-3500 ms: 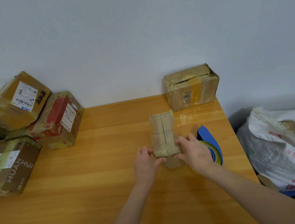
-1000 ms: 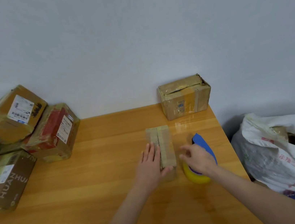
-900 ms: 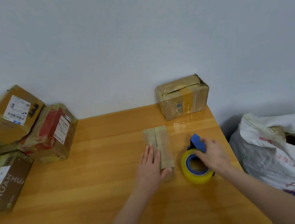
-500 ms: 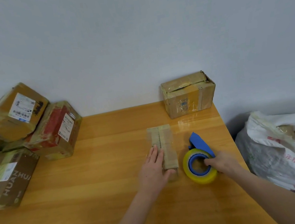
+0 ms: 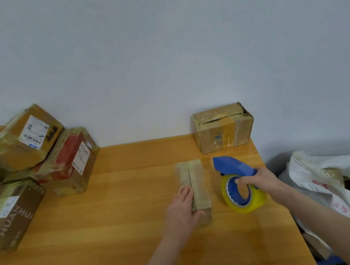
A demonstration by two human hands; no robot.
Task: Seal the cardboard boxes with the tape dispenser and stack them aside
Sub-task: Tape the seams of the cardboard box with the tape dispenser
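A wooden worktop [image 5: 116,230] fills the lower view under a plain pale wall [image 5: 158,56]. Its near edge is cut off by the bottom of the picture, and both forearms run out of view there.

Nearest, the left grip [image 5: 183,209], a bare hand, lies flat on the left half of the small box [image 5: 197,183]'s top. Its fingers are straight and together and its thumb is against the near end, so it hides the box's near left corner. The box lies lengthwise away from the person with a seam down the middle. Whether tape covers that seam is hard to make out.

Just right of that grip, across a narrow strip of bare wood, the right grip [image 5: 261,182] is curled round the tape dispenser [image 5: 230,167]. It holds where the blue handle meets the yellow tape roll [image 5: 247,203], with a fingertip reaching into the roll's blue core. Whether the roll touches the worktop cannot be told.

The worktop's right edge runs close beside the right grip. Past it lies a white bag [image 5: 333,177], cut off by the picture's edge.

Left of the left grip, bare wood stretches to a stack of boxes [image 5: 68,163], partly cut off at the left. Farther off, beyond the right grip, a taped box [image 5: 223,130] stands against the wall at the far right corner
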